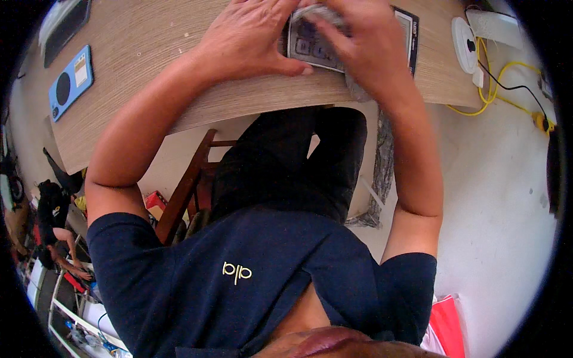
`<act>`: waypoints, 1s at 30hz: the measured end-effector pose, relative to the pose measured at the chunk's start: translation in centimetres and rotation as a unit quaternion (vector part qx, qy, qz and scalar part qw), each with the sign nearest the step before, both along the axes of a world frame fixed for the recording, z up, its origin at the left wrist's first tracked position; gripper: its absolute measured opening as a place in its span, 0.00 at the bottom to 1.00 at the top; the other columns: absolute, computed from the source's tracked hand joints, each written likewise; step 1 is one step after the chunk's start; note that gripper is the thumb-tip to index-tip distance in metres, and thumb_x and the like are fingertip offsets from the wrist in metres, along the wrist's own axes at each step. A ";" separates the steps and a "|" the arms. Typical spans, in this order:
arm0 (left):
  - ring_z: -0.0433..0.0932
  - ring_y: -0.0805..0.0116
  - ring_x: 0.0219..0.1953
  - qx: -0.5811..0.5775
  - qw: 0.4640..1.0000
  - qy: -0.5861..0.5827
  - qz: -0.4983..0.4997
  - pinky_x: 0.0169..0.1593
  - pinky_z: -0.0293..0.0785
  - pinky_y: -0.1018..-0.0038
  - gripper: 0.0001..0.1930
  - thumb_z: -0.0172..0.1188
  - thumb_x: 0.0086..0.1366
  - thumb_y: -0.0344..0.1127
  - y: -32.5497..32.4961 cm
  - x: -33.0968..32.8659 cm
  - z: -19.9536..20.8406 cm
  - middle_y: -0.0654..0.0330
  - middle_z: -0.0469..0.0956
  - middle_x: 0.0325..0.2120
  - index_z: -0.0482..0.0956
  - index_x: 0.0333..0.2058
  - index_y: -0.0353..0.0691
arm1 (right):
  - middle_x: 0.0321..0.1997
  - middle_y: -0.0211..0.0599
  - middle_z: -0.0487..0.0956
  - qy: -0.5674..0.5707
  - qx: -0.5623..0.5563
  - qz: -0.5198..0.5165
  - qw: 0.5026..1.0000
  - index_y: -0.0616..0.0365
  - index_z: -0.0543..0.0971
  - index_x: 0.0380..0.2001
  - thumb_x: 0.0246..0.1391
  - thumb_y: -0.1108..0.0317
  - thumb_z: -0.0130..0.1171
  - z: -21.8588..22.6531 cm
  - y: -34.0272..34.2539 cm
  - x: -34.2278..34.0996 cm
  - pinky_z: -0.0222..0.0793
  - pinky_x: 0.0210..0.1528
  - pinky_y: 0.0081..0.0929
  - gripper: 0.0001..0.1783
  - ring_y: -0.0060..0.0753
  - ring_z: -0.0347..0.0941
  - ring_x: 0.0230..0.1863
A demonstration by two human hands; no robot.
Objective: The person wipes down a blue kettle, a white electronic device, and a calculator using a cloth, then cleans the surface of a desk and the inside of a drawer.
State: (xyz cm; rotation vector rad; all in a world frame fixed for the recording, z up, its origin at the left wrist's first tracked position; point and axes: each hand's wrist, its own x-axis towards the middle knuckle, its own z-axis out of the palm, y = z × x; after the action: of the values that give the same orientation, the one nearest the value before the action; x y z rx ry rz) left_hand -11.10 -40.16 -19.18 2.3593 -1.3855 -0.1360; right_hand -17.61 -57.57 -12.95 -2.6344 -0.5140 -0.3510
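Observation:
On the wooden desk, at the top of the head view, lies a calculator (319, 53) with a dark keypad and a light rim. My right hand (370, 42) is closed round a crumpled grey cloth (322, 15), pressed onto the keys; another bit of grey fabric hangs below the hand at the desk's edge. My left hand (250, 39) rests by the calculator's left side, its thumb stretched along the near corner and its fingers partly cut off by the picture's top. The two hands hide much of the calculator.
A blue phone (71, 80) lies on the desk (143, 89) at the left, with a dark flat device (65, 30) beyond it. Yellow cable (492, 89) and a white round-ended object (464, 45) are at the right. Far left, another person (54, 227) bends over.

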 end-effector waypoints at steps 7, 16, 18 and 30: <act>0.42 0.52 0.74 -0.011 1.000 0.015 0.002 0.74 0.37 0.56 0.63 0.67 0.50 0.64 0.3 -0.1 0.3 0.44 0.44 0.71 0.38 0.70 0.31 | 0.36 0.44 0.74 0.030 -0.180 -0.012 0.983 0.60 0.75 0.28 0.49 0.70 0.62 1.0 -1.0 -0.7 0.71 0.43 0.40 0.06 0.48 0.72 0.44; 0.42 0.50 0.74 -0.022 1.000 -0.007 -0.001 0.73 0.39 0.52 0.62 0.66 0.51 0.64 0.0 -0.4 0.7 0.46 0.45 0.71 0.39 0.70 0.33 | 0.36 0.46 0.72 0.046 -0.069 -0.035 0.996 0.62 0.77 0.31 0.47 0.74 0.63 0.2 -2.8 -1.4 0.68 0.41 0.43 0.07 0.52 0.70 0.40; 0.41 0.49 0.74 -0.023 1.000 0.002 -0.001 0.72 0.39 0.51 0.63 0.67 0.50 0.65 -0.3 -0.4 0.4 0.46 0.44 0.71 0.38 0.70 0.33 | 0.35 0.47 0.71 0.043 -0.059 -0.030 0.997 0.62 0.76 0.31 0.47 0.74 0.63 0.4 -2.7 -1.4 0.68 0.41 0.43 0.07 0.53 0.70 0.39; 0.50 0.49 0.71 -0.069 0.995 -0.037 -0.066 0.71 0.46 0.49 0.63 0.70 0.45 0.62 -4.7 1.4 -0.8 0.48 0.50 0.70 0.43 0.70 0.39 | 0.42 0.42 0.77 -0.032 -0.154 -0.035 0.987 0.55 0.80 0.40 0.47 0.73 0.65 -1.0 -4.0 -2.0 0.71 0.50 0.34 0.14 0.47 0.74 0.47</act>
State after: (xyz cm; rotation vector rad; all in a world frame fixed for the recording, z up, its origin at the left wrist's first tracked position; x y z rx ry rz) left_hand -9.74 -44.90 -19.95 2.1804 -1.5345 0.0104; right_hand -19.58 -61.60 -13.98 -2.9548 -0.5336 -0.4072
